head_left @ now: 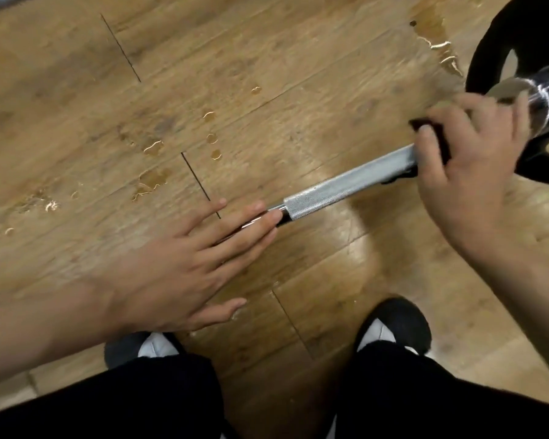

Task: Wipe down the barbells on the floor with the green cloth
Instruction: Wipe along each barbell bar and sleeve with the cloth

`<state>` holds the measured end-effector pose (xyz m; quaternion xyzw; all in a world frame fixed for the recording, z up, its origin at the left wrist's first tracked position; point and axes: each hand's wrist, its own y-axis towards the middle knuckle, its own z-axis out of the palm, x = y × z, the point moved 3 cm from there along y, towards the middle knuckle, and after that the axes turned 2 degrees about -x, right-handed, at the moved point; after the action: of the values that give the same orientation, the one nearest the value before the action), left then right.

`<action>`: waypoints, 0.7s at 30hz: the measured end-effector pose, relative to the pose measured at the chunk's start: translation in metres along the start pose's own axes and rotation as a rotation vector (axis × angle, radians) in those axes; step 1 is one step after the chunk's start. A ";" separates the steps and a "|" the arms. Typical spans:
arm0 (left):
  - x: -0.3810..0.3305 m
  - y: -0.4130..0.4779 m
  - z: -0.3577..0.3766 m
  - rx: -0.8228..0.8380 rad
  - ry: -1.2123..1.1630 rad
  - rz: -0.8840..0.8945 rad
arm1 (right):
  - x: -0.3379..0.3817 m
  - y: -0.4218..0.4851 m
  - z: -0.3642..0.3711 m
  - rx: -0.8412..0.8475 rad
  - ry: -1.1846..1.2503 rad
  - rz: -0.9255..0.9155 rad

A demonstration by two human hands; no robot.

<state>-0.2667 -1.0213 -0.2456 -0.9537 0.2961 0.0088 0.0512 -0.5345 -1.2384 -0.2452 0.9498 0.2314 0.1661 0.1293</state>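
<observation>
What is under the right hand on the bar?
A dark cloth, which the right hand grips round the bar. Only the cloth's edges show past the hand; the stretch of bar beneath is covered.

Nothing legible anywhere: no text, label, brand, number or sign. White streaks on the dark end of the barbell (349, 182), just beyond the right hand (469, 160), too blurred to read as lettering.
</observation>
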 end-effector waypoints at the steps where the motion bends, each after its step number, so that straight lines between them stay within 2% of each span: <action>1: -0.002 0.000 0.000 0.000 0.006 -0.003 | 0.001 0.001 -0.004 -0.011 0.009 0.114; 3: -0.007 0.001 0.001 -0.007 0.006 -0.013 | 0.040 -0.009 -0.001 -0.004 0.043 0.190; 4: -0.009 0.001 0.001 -0.012 0.004 -0.015 | 0.069 -0.019 0.003 0.010 0.074 0.113; 6: -0.012 0.000 0.001 -0.030 -0.014 -0.017 | 0.116 -0.050 0.013 0.092 0.176 -0.180; 8: -0.013 0.000 0.001 -0.055 -0.035 -0.032 | 0.113 -0.060 0.013 0.156 0.166 -0.459; 9: -0.013 0.000 0.001 -0.057 -0.041 -0.043 | 0.092 -0.052 0.011 0.138 0.132 -0.501; 10: -0.014 0.000 0.001 -0.054 -0.041 -0.054 | 0.064 -0.042 0.010 0.108 0.097 -0.457; 13: -0.019 0.001 0.001 -0.055 -0.055 -0.075 | -0.013 -0.005 -0.010 -0.002 -0.015 -0.049; 15: -0.021 0.002 -0.001 -0.069 -0.103 -0.078 | 0.000 -0.006 -0.010 -0.040 -0.067 0.162; 16: -0.022 0.002 -0.001 -0.076 -0.122 -0.082 | 0.027 -0.014 -0.005 -0.041 -0.038 0.176; 17: -0.024 0.002 -0.001 -0.080 -0.129 -0.083 | 0.058 -0.025 0.000 -0.009 0.031 0.108; 19: -0.029 0.001 -0.001 -0.085 -0.108 -0.080 | 0.111 -0.056 0.007 0.124 0.224 -0.227; 21: -0.031 0.002 -0.001 -0.078 -0.083 -0.070 | 0.106 -0.063 0.006 0.171 0.225 -0.500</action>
<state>-0.2929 -1.0054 -0.2433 -0.9635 0.2598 0.0580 0.0264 -0.4680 -1.1342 -0.2439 0.8463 0.4846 0.2134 0.0590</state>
